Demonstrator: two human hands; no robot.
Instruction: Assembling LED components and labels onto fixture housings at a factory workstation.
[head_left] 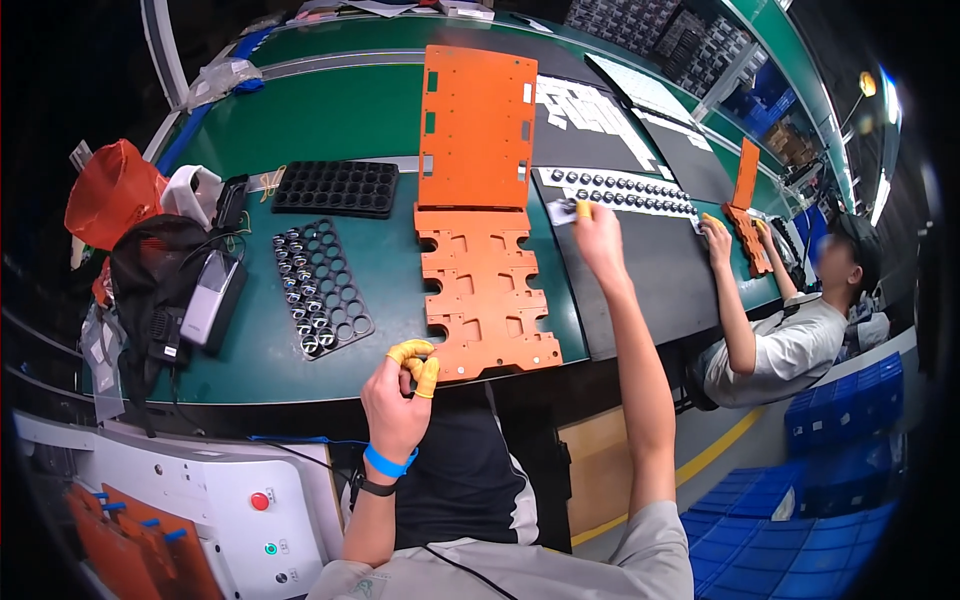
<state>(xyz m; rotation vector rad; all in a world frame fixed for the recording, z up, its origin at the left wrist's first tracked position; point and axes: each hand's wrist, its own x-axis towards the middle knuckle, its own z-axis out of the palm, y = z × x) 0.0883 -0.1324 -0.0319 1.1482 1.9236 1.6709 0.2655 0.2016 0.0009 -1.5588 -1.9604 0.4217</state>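
My left hand (400, 385) hovers at the near edge of the green bench, fingers curled together, yellow finger cots on the tips, nothing visible in it. Just to its right lies an orange cut-out fixture plate (485, 290). My right hand (592, 232) is stretched forward past that plate and pinches a small white piece (562, 210) near the end of a white strip of small dark round parts (625, 190). A hinged orange lid (477, 125) stands up behind the plate.
A grey perforated tray (318, 287) partly filled with round metal parts lies left of the plate, a black empty tray (337, 187) behind it. Bags and a scanner (205, 300) crowd the left edge. Another person (790, 330) works at an orange fixture on the right.
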